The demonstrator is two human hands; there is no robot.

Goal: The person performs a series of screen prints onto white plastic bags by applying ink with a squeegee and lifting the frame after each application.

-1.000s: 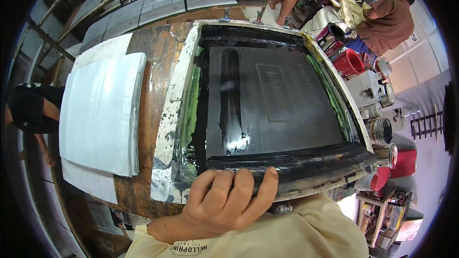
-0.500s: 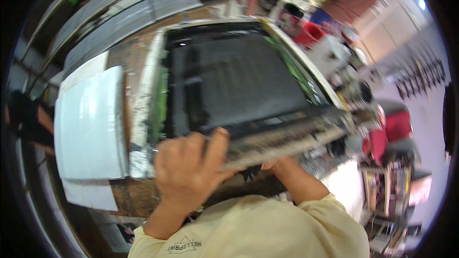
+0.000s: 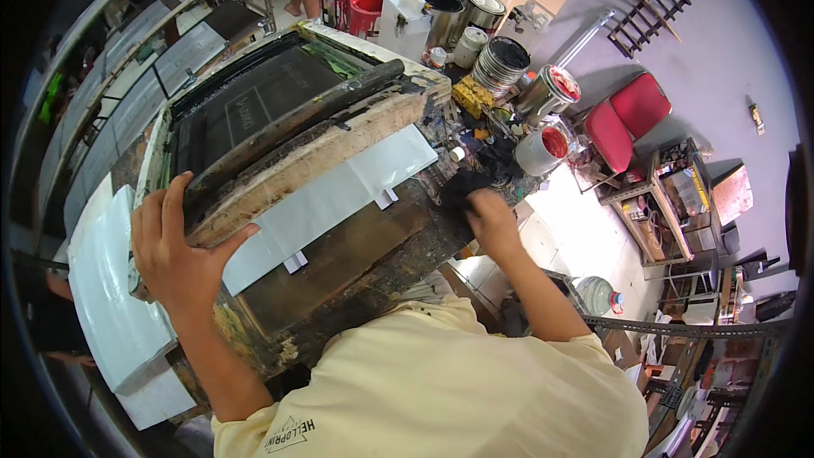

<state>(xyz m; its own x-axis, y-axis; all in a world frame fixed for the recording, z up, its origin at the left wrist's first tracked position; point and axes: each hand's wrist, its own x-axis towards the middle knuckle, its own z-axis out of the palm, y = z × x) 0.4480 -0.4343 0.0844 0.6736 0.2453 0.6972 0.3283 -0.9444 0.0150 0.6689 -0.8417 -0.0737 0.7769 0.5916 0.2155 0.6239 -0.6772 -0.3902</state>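
A screen printing frame (image 3: 420,85) with a dark mesh is tilted, its near edge raised off the table. Along its near end rests a long dark bar (image 3: 292,129), perhaps a squeegee. My left hand (image 3: 180,246) grips the frame's near left corner, thumb stretched along the wooden edge. Beneath the frame lies a white sheet (image 3: 339,195) with small tabs on its near side. To the right, my right hand (image 3: 493,222) has closed on a black cloth (image 3: 462,192) at the table's right edge; its fingertips are partly hidden.
White sheets are stacked (image 3: 110,288) left of the frame. Paint cans (image 3: 500,64), a white jug (image 3: 403,24) and a tub of red ink (image 3: 543,150) crowd the right. Beyond stand a red chair (image 3: 623,123) and a wooden shelf (image 3: 657,203). A person's legs show at the far end.
My right hand has left the frame's near edge and moved right to the black cloth. The view has turned right, and the white sheet beneath the frame now shows.
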